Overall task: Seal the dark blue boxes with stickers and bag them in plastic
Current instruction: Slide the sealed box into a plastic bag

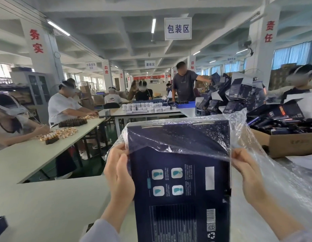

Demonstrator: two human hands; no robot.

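The dark blue box (179, 180) stands upright in the air in front of the person, its printed back towards the camera and its lower end out of view. It is held up like this, I judge, so that the plastic bag (242, 130) can slide down over it from above. The bag covers only the upper part, its mouth running slantwise across the panel. Two pale strips on the box's top edge look like the sealing stickers, which would put the work at the bagging step.

The left hand (119, 173) pinches the bag's rim at the box's left edge, and the right hand (247, 172) pinches the rim at the right edge. One hand at each side keeps the mouth stretched wide enough to pass the corners. Loose film billows out to the right.

Below lies the pale surface (47, 206). To the right a cardboard carton (291, 144) holds more dark boxes, and behind it is a heap of open boxes (239, 98), close by, probably as supply. Other people work at tables farther back.
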